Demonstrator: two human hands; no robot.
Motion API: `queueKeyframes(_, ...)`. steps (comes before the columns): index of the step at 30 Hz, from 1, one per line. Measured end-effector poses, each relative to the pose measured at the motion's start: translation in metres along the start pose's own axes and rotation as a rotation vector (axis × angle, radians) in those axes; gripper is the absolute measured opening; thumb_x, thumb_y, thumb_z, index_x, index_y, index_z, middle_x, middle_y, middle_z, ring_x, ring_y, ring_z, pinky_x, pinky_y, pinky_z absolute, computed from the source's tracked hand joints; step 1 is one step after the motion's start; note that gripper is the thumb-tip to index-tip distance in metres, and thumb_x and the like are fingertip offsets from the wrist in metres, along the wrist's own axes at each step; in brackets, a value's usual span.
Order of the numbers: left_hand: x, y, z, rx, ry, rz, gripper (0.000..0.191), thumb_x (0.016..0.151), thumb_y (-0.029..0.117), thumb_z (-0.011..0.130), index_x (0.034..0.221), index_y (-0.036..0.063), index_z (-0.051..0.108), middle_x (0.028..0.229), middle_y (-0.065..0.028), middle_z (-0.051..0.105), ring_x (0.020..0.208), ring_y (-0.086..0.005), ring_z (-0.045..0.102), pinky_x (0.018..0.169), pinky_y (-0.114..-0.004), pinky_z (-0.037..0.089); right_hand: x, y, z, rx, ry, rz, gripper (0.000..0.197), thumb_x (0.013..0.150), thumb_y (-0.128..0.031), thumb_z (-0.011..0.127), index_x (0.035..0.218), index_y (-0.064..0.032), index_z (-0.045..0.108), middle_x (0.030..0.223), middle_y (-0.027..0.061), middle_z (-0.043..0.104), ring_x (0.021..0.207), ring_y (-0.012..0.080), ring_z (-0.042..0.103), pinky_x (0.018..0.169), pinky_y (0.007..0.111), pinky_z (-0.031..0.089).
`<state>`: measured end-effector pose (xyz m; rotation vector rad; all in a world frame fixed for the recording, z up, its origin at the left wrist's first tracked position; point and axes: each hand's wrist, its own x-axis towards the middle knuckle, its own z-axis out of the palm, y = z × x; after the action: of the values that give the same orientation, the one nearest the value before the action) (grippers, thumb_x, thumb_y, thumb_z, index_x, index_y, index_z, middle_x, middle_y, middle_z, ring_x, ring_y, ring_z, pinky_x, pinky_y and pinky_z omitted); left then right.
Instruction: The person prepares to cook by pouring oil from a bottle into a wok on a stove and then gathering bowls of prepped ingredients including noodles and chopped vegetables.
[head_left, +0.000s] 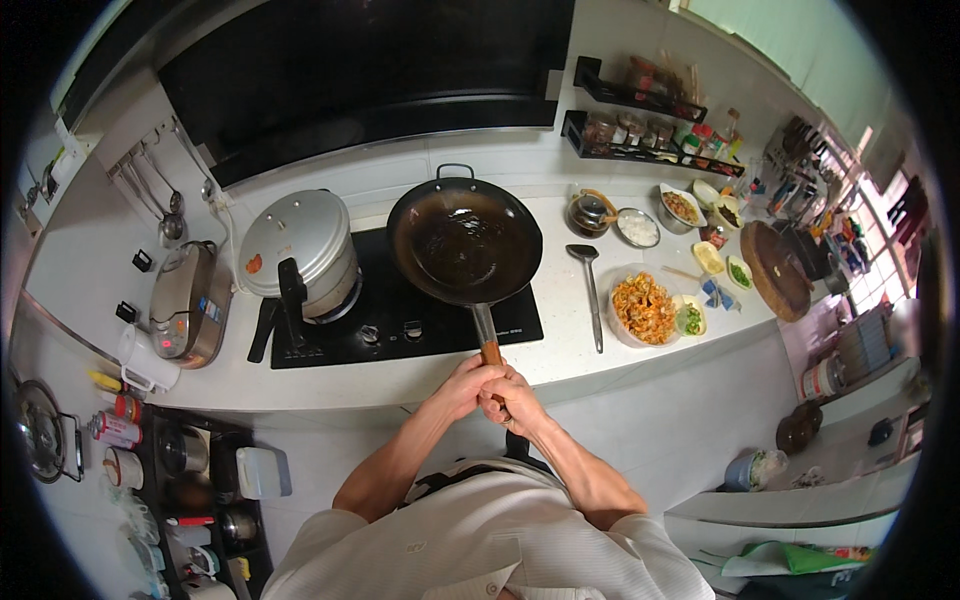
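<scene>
Both hands grip the wooden handle of a dark wok (465, 244) over the right side of the black cooktop (442, 337). My left hand (471, 382) is around the handle from the left, and my right hand (514, 397) overlaps it from the right. A shiny film of liquid, apparently oil, lies in the wok. Right of it a metal spatula (595, 296) with a dark head rests on the white counter. Beside that stands a bowl of shredded orange and yellow food (643, 309), with a small dish of chopped green pieces (690, 319) against it.
A large lidded aluminium pressure cooker (296, 244) occupies the left burner, near a rice cooker (191, 304). Toward the back right are a glass teapot (589, 214), a bowl of white food (637, 227), several ingredient dishes and a round wooden chopping board (775, 270). A black range hood (367, 75) hangs behind.
</scene>
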<state>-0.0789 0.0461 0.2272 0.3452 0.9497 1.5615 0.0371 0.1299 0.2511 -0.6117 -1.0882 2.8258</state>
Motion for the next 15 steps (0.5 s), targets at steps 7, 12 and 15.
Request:
queueKeyframes(7, -0.001, -0.012, -0.023, -0.046, -0.036, 0.010, 0.022, 0.090, 0.008, 0.055, 0.112, 0.0061, 0.056, 0.102, -0.0088, 0.062, 0.090, -0.0186, 0.064, 0.074, -0.034, 0.057, 0.003, 0.007, 0.016, -0.145, 0.075, -0.079, 0.037, 0.083, 0.001, 0.055, 0.116, -0.0087, 0.041, 0.061, 0.0038, 0.049, 0.041, 0.0104, 0.045, 0.034, 0.024, 0.032)
queueKeyframes(12, 0.011, -0.003, -0.018, -0.070, -0.029, -0.011, 0.021, 0.092, 0.012, 0.056, 0.112, 0.0063, 0.055, 0.096, -0.0087, 0.063, 0.074, -0.0182, 0.063, 0.059, -0.034, 0.056, 0.010, -0.004, 0.012, -0.191, 0.109, -0.078, 0.037, 0.083, 0.000, 0.055, 0.116, -0.0086, 0.042, 0.061, 0.0042, 0.049, 0.042, 0.0106, 0.046, 0.034, 0.025, 0.034)
queueKeyframes(15, 0.015, -0.002, -0.017, -0.083, -0.021, -0.041, 0.020, 0.093, 0.015, 0.056, 0.110, 0.0057, 0.054, 0.091, -0.0088, 0.062, 0.059, -0.0179, 0.059, 0.046, -0.037, 0.053, 0.011, -0.007, 0.008, -0.158, 0.104, -0.053, 0.035, 0.083, -0.001, 0.056, 0.114, -0.0095, 0.042, 0.064, 0.0043, 0.050, 0.044, 0.0102, 0.046, 0.035, 0.024, 0.033)
